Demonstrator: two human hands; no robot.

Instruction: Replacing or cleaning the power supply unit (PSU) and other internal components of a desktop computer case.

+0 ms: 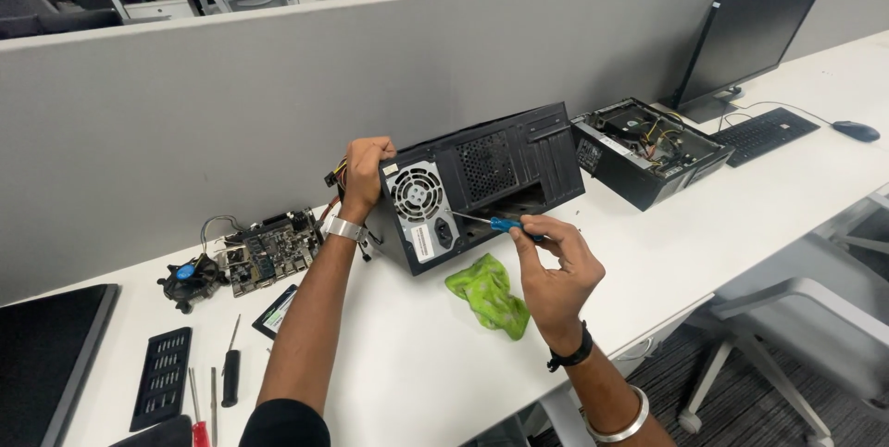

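A black desktop computer case (500,169) lies on the white desk (667,252) with its rear panel facing me. My left hand (364,174) grips the case's top left corner near the power supply fan (415,192). My right hand (554,266) holds a blue-handled screwdriver (495,223), its tip pointing left at the rear panel beside the power socket. A crumpled green cloth (489,293) lies on the desk just below the case, under my right hand.
A motherboard (270,250) and a cooler fan (190,278) lie at left, with screwdrivers (230,371) and a black vent panel (162,377) nearer me. A second open case (648,151), monitor (750,35), keyboard (764,134) and mouse (855,130) stand right. A grey partition runs behind.
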